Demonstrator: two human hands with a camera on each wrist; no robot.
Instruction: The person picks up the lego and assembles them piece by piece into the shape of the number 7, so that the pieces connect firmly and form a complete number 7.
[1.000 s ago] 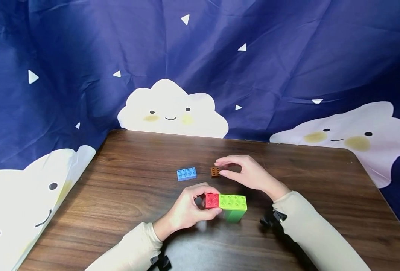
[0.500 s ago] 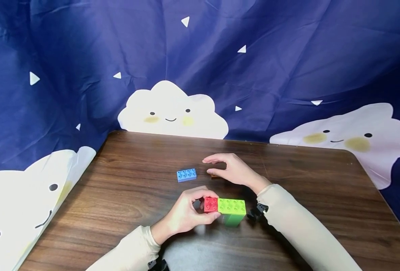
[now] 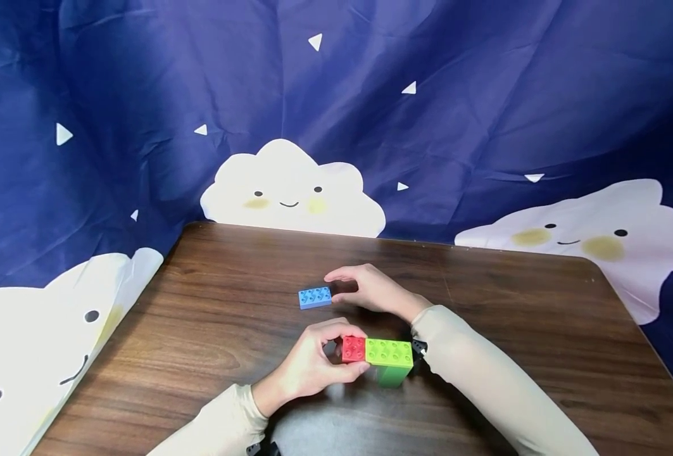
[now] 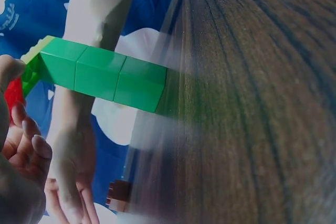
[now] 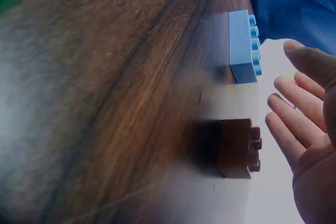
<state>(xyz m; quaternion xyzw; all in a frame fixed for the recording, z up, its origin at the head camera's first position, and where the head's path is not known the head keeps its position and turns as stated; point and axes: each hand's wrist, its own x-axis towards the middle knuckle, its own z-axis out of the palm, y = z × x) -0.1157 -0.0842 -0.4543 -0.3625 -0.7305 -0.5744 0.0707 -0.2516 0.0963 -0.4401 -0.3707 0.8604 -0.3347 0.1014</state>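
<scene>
My left hand (image 3: 304, 361) pinches a small red toy building brick (image 3: 353, 348) between thumb and fingers. Flush against its right side is a lime-green brick (image 3: 389, 352) with two rows of studs. Under the lime one, a column of darker green bricks (image 4: 94, 69) reaches down towards the table, showing as three blocks in the left wrist view. My right hand (image 3: 373, 288) is spread with nothing in it, its fingertips right by a light blue brick (image 3: 315, 296) lying studs up. A small brown brick (image 5: 234, 148) sits below that hand, hidden by it in the head view.
The bricks are on a dark wood-grain table (image 3: 228, 329). Behind it hangs a navy cloth (image 3: 336, 95) printed with white clouds and triangles. My right forearm (image 3: 484, 373) passes close on the right of the green column.
My right hand has travelled left, from beside the brown brick, over it, to the blue brick. My left hand keeps its grip on the red brick, nearly still.
</scene>
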